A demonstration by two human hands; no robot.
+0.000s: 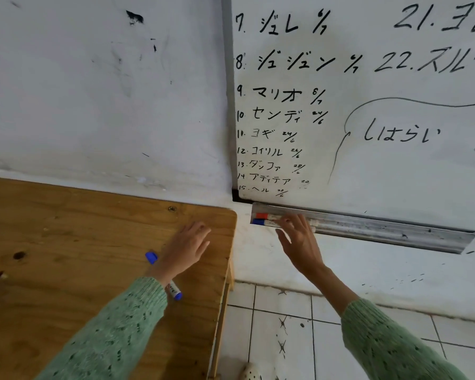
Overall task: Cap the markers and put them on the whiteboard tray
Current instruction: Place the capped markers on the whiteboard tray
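Scuffed white wall (93, 91) behind everything, tiled floor (280, 338) below. Large whiteboard (368, 160) at right, covered in a numbered handwritten list. Wooden counter (66, 229) at lower left, butted against the wall. Metal whiteboard tray (381, 229) running along the board's bottom edge, slanting down to the right.

Two arms in green knit sleeves reaching forward. Left hand (185, 249) flat and spread above the counter, grip wide, holding nothing. Right hand (299, 239) at the tray's left end, fingers (288, 223) fanned over the pens lying there; grip loose, and whether touching them or just clear, cannot tell.

Already in the tray, side by side and lengthwise: red-capped marker (265, 216) behind, blue-capped marker (261, 222) in front, caps pointing left.

Remaining blue marker (173, 290) on the counter, mostly hidden under the left wrist. Long axis diagonal, from upper left to lower right. Blue cap (151, 257) showing at its upper-left end; seated or merely loose beside it, impossible to tell. Left hand nearest by far, directly over it; tray up and to the right. Likely next: picking up this last pen with the left hand.
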